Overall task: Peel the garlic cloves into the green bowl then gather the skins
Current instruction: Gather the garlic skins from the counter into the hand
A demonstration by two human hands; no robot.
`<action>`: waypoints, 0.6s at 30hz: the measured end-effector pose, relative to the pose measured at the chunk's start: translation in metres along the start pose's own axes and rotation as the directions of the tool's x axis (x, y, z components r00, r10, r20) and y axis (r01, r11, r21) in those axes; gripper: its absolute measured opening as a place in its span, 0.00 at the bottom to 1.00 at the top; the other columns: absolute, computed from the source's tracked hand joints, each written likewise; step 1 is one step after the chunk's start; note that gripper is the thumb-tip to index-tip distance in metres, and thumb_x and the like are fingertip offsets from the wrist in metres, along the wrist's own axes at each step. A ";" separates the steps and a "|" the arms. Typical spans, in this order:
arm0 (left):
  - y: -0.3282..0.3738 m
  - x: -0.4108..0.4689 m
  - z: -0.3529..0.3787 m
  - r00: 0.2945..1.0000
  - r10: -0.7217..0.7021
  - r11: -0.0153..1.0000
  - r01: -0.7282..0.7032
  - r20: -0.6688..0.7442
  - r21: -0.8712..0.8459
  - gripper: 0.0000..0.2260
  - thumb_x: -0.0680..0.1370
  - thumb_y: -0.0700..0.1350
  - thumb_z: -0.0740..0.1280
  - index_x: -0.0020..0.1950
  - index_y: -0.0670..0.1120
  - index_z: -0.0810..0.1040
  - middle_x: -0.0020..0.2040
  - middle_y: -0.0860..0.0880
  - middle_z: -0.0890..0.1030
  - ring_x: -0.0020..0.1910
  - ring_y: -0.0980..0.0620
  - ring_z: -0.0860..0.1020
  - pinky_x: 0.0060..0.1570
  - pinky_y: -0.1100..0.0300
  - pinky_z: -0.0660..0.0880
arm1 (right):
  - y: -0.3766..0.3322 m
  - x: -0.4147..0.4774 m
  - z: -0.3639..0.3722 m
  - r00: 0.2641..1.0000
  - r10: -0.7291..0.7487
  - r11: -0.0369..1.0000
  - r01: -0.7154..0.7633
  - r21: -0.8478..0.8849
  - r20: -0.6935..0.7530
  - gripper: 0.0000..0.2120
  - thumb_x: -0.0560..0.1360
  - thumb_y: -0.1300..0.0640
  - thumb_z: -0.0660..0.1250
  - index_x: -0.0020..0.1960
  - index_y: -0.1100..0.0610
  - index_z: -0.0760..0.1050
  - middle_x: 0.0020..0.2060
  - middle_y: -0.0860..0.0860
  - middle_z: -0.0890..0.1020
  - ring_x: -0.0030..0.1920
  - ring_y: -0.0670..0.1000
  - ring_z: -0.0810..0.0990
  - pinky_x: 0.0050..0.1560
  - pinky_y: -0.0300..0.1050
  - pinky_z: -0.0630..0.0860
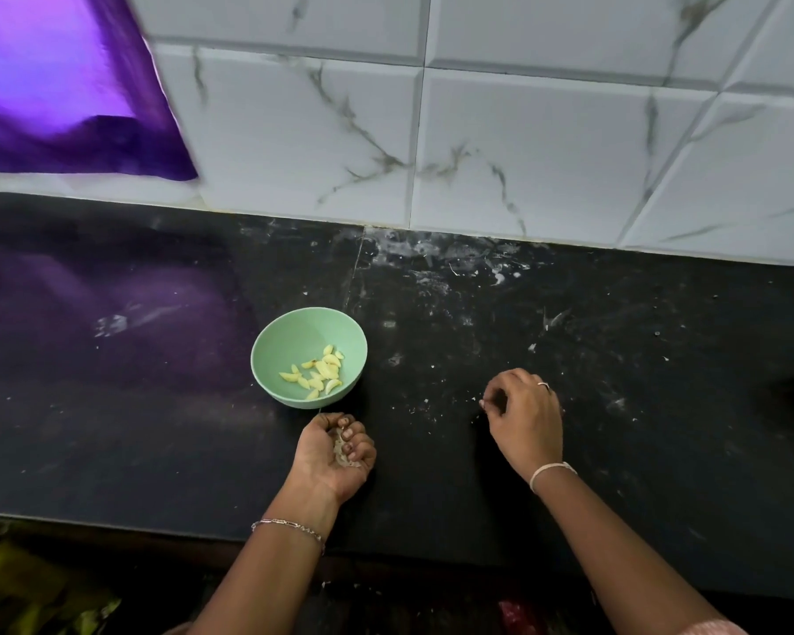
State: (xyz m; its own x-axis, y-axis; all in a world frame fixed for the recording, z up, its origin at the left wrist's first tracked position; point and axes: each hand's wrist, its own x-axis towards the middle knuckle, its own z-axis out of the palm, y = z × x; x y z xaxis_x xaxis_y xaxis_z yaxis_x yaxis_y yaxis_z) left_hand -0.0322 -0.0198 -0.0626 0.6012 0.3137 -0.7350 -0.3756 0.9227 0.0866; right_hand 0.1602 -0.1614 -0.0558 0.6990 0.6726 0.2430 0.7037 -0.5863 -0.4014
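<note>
Head view: nearest us, our left hand point(335, 451) lies palm up on the black counter point(157, 451), fingers curled round pale garlic skins point(340, 446). Our right hand point(523, 419) bunches its fingertips point(493, 395) at a pale fleck point(482, 402); we cannot tell if they grip it. Just beyond the left fingers sits the green bowl point(285, 341) holding peeled cloves point(317, 371).
</note>
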 end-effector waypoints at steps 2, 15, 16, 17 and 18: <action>0.000 0.000 -0.001 1.000 0.002 1.000 -0.002 0.002 -0.002 0.14 0.76 0.42 0.56 0.30 0.47 0.63 0.25 0.52 0.60 0.19 0.55 0.58 0.18 0.67 0.54 | -0.006 -0.008 0.004 0.995 -0.096 0.995 0.096 0.018 0.023 0.09 0.73 0.63 0.70 0.49 0.49 0.78 0.48 0.45 0.80 0.53 0.50 0.78 0.54 0.44 0.71; -0.006 0.003 0.004 1.000 -0.011 1.000 0.011 0.017 0.022 0.14 0.76 0.42 0.56 0.30 0.47 0.63 0.25 0.52 0.61 0.19 0.55 0.58 0.17 0.67 0.55 | -0.045 -0.063 0.056 0.809 -0.411 0.828 0.524 -0.200 0.421 0.36 0.80 0.35 0.43 0.76 0.59 0.61 0.76 0.52 0.63 0.77 0.50 0.58 0.72 0.60 0.46; -0.006 0.003 0.003 1.000 -0.012 1.000 0.012 0.014 0.024 0.14 0.76 0.42 0.57 0.30 0.47 0.63 0.25 0.52 0.61 0.19 0.55 0.58 0.17 0.67 0.55 | -0.042 -0.056 0.055 0.837 -0.344 0.853 0.468 -0.232 0.426 0.37 0.80 0.34 0.41 0.76 0.59 0.61 0.76 0.53 0.63 0.77 0.51 0.58 0.72 0.60 0.45; -0.007 0.002 0.003 1.000 -0.010 1.000 0.010 0.008 0.024 0.14 0.76 0.42 0.57 0.30 0.47 0.63 0.25 0.52 0.61 0.19 0.55 0.58 0.17 0.67 0.55 | -0.039 -0.049 0.053 0.859 -0.283 0.871 0.417 -0.260 0.427 0.39 0.79 0.33 0.39 0.77 0.59 0.59 0.77 0.53 0.61 0.77 0.51 0.56 0.73 0.60 0.42; -0.007 0.002 0.003 1.000 -0.007 1.000 0.007 0.003 0.023 0.14 0.76 0.42 0.57 0.30 0.47 0.63 0.25 0.52 0.61 0.19 0.55 0.58 0.17 0.66 0.55 | -0.035 -0.042 0.050 0.875 -0.239 0.882 0.377 -0.283 0.421 0.41 0.78 0.32 0.36 0.78 0.59 0.55 0.78 0.52 0.56 0.78 0.51 0.51 0.73 0.59 0.38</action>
State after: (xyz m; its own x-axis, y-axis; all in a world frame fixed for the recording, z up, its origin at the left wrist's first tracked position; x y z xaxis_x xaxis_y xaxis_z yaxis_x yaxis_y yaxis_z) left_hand -0.0265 -0.0245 -0.0626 0.6060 0.3084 -0.7333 -0.3556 0.9296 0.0971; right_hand 0.0999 -0.1468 -0.0963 0.3900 0.9186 -0.0634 0.9201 -0.3915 -0.0125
